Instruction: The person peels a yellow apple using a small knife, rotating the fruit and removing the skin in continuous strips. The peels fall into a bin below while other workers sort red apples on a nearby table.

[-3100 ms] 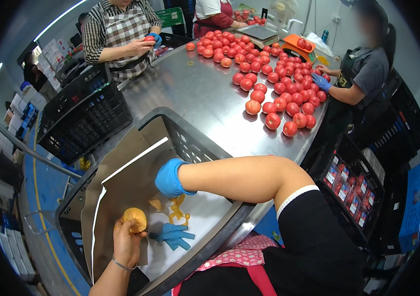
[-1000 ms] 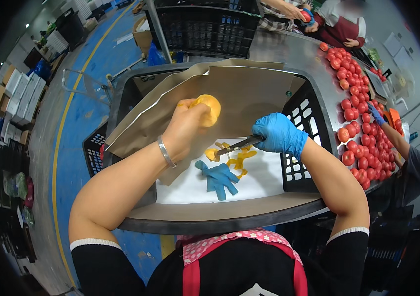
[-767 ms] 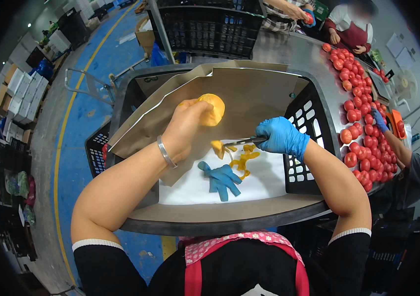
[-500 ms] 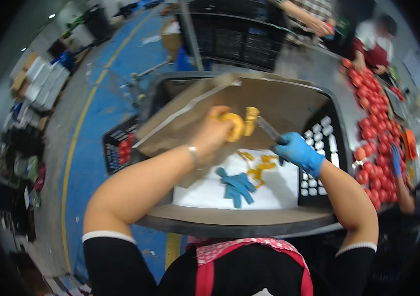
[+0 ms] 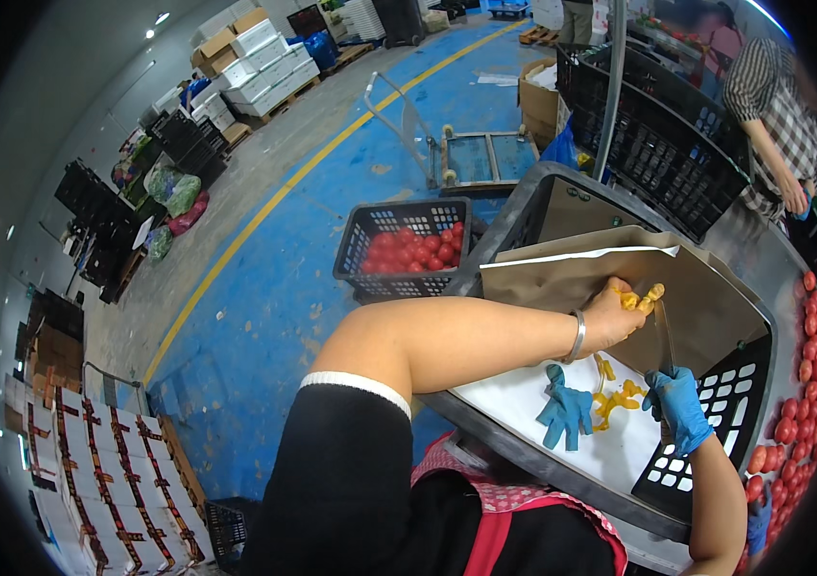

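My bare left hand (image 5: 615, 324), with a bracelet at the wrist, is closed on a curled yellow piece (image 5: 653, 299) whose kind I cannot make out. In my blue-gloved right hand (image 5: 683, 408) is a knife (image 5: 665, 336), its thin blade pointing up toward the yellow piece. I cannot tell whether they touch. Both hands are over a black crate (image 5: 543, 490) lined with brown paper (image 5: 572, 280) and a white sheet (image 5: 506, 396). On the sheet lie an empty teal glove (image 5: 567, 415) and curled yellow scraps (image 5: 617, 400).
Tomatoes fill a black basket (image 5: 403, 259) on the floor and lie along the steel table (image 5: 762, 274) at right. A flat trolley (image 5: 487, 158) stands beyond. Black crates (image 5: 648, 134) and a person in a checked shirt (image 5: 764, 106) are far right; stacked white boxes (image 5: 120, 480) stand near left.
The whole view has swung left, so the crate and my hands now appear farther right. The blade has turned more upright. The yellow piece looks lumpier than the rounder shape seen before.
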Motion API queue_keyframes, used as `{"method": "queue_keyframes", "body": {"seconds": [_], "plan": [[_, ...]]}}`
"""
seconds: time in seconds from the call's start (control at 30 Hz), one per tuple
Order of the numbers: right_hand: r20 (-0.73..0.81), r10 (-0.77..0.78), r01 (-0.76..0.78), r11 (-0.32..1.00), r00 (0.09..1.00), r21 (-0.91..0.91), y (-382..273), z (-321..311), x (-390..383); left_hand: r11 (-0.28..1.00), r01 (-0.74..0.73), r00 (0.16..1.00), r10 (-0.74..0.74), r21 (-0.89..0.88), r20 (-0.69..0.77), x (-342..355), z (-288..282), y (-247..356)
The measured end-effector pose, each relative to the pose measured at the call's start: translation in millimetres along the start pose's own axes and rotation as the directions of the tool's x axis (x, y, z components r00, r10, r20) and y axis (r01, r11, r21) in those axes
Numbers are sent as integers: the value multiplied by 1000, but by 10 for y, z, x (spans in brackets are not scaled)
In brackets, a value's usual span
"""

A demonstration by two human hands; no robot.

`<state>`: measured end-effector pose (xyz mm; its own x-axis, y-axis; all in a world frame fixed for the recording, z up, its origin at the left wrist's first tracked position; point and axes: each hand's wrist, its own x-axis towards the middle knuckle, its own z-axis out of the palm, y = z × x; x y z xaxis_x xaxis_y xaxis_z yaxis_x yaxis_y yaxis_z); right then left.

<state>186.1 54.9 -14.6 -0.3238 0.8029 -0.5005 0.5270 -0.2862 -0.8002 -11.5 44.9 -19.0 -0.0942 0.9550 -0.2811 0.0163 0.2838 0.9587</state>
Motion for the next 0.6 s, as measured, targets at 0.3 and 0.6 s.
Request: {"method": "queue_keyframes", "body": {"seconds": [0.3,0.6], "plan": [[81,47,-37,992,996,-123,-76,10,-69,974,-15,991,45,225,-129,-28,26,-60],[133,133,-93,958,982,-272,-300,-202,-150,973,-37,985,74,227,-157,-49,14,-49]]}}
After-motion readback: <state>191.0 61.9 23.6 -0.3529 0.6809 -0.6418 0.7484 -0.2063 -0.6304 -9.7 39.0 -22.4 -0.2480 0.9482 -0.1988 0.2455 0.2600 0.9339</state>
